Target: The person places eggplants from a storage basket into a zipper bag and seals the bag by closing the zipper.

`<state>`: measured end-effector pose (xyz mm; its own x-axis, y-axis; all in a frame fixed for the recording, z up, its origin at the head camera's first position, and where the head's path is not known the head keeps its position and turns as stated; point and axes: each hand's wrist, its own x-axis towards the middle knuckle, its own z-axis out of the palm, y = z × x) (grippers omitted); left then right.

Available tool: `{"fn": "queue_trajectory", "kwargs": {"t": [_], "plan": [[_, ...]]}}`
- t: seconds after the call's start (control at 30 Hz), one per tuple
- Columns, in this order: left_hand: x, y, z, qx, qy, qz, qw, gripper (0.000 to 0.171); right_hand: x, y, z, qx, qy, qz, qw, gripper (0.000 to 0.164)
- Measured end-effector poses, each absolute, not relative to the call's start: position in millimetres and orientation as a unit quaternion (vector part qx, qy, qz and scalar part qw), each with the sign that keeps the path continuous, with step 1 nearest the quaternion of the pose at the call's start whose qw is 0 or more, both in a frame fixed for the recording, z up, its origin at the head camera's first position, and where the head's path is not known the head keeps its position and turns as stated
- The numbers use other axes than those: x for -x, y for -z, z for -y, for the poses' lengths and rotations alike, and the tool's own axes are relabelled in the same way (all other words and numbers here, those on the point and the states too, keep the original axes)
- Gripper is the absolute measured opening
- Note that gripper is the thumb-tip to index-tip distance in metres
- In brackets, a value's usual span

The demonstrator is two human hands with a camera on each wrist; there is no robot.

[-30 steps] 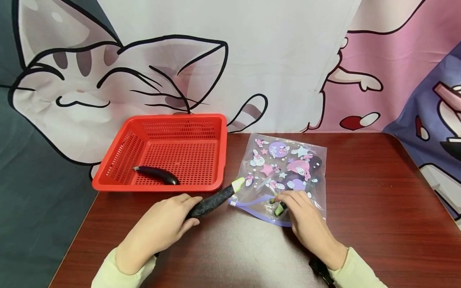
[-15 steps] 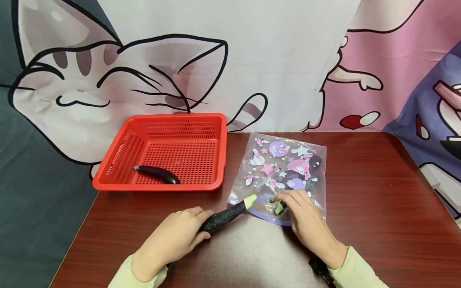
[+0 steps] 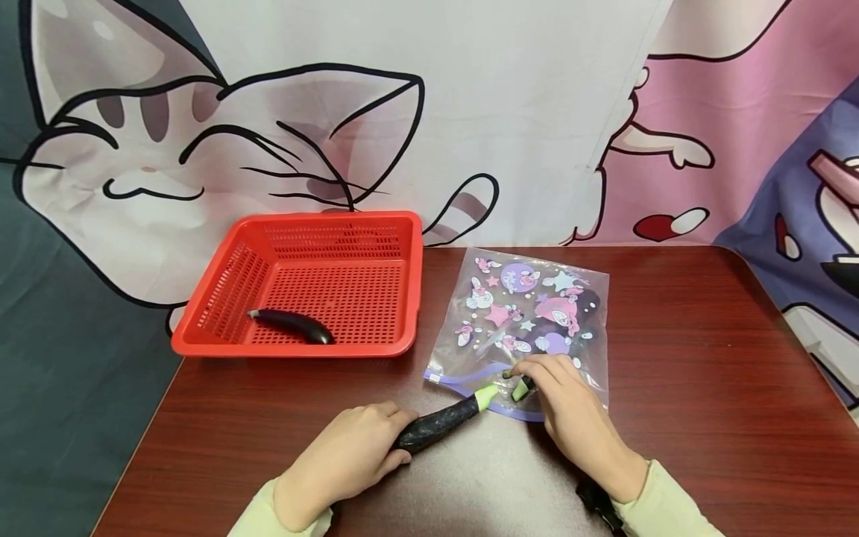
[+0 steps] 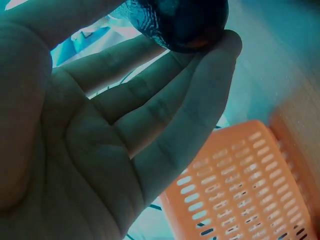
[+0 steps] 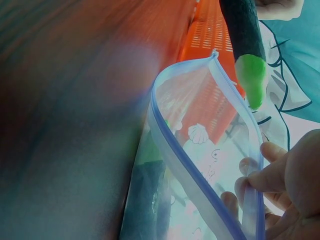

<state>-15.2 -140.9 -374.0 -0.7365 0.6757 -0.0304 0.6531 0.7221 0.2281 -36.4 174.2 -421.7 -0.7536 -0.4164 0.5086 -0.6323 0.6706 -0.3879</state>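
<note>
My left hand (image 3: 349, 455) grips a dark green zucchini (image 3: 439, 425) by its rounded end. Its pale green tip points right and overlaps the mouth of a clear zip bag (image 3: 483, 350) in the head view. In the right wrist view that tip hangs just beyond the upper rim. My right hand (image 3: 570, 410) pinches this purple-edged rim (image 5: 257, 185) between thumb and fingers, and the mouth gapes wide. Inside the bag lies another dark vegetable with a pale green end (image 3: 521, 389), partly covered by my right hand.
A red perforated basket (image 3: 288, 350) stands at the back left of the brown table (image 3: 691, 358). One dark purple eggplant (image 3: 293, 325) lies in it. Behind the table hangs a cartoon-printed cloth (image 3: 523, 112).
My left hand has carried the zucchini right and toward me, from beside the basket to the bag's mouth. The right hand has stayed at the bag's rim.
</note>
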Motion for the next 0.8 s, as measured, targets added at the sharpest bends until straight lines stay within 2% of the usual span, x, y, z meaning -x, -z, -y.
{"fn": "queue_trajectory", "kwargs": {"t": [0.8], "plan": [[22, 380, 115, -0.356, -0.098, -0.928, 0.036, 0.027, 36, 422, -174, -0.295, -0.283, 0.892, 0.195, 0.033]]}}
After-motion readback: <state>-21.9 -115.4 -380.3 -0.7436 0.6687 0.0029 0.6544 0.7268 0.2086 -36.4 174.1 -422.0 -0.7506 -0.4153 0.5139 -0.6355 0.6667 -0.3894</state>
